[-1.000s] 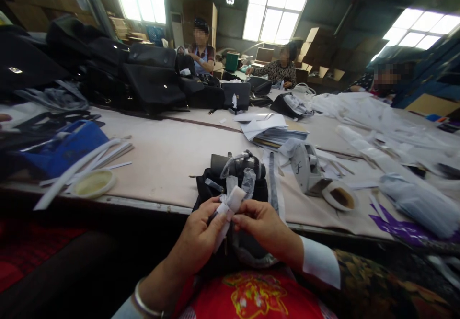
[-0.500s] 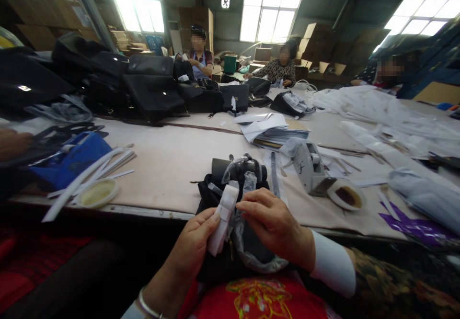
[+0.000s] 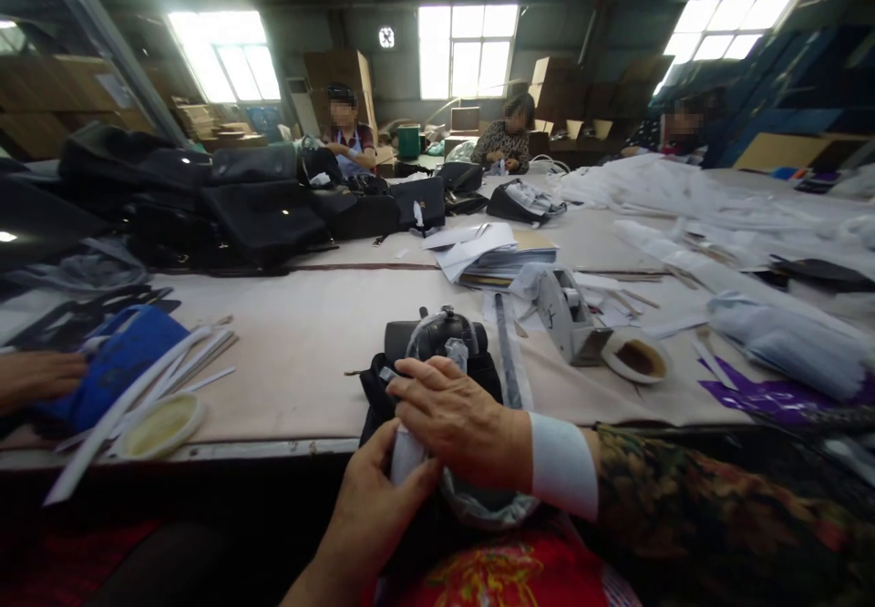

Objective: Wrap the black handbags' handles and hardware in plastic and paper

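In front of me a black bag rests at the table's edge and against my lap, its top handle wrapped in clear plastic. My left hand is closed around a white-wrapped folded strap, thumb along its near side. Over the upper part of that strap lies my right hand, its fingers curved and pressed onto it, hiding most of the strap. A plastic-wrapped loop of the bag hangs just below my right hand.
To the right stand a grey tape dispenser and a roll of tape. Papers lie behind the bag. A pile of black bags fills the back left. At left, a co-worker's hand touches a blue container beside white strips.
My right hand has moved left and down over the white-wrapped strap, covering its top. The view has shifted slightly right and up. A co-worker's hand at left has reached the blue container.
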Tool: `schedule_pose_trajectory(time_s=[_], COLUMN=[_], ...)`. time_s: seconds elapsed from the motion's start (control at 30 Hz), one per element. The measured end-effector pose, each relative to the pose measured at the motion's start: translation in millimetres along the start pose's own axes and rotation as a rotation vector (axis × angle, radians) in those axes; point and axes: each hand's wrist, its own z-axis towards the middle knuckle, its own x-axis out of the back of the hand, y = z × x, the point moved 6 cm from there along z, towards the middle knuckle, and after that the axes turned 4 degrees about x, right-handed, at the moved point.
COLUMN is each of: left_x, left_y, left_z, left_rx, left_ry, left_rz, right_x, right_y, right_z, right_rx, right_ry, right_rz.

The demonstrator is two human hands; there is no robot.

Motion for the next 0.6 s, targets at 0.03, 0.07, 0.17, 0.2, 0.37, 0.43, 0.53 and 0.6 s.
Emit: schedule_pose_trajectory(time_s=[0.03,0.07,0.17,0.2,0.37,0.43,0.53,0.6], left_x=[2.7,5.6,12.7,15.1,21.1,19.8,21.4,26.6], left_y=[-2,-6,-22,-26,-46,-52,-59,-66], left_z=[1,2,9,12,25,26,23,19], left_rx=[0.014,0.038,0.108,0.12,0.195,0.219,0.214,0.246], left_ry=[0.035,0.064,0.083,0.083,0.063,0.04,0.066,0.132], left_rz=[0.025,0.016,-0.169,-0.257,-0.439,-0.421,-0.464,-0.461], right_x=[8,15,21,15,-7,3,20,17], right_y=[6,11,15,11,-5,14,70,100], right_z=[-8,-19,-59,-72,-114,-127,-174,-217], right_rx=[-0.093,-0.189,-0.39,-0.414,-0.347,-0.46,-0.942,-1.269], right_ry=[0.036,0.072,0.035,-0.042,-0.227,-0.028,0.333,0.411], right_rz=[0.066,0.136,0.351,0.411,0.517,0.536,0.504,0.428])
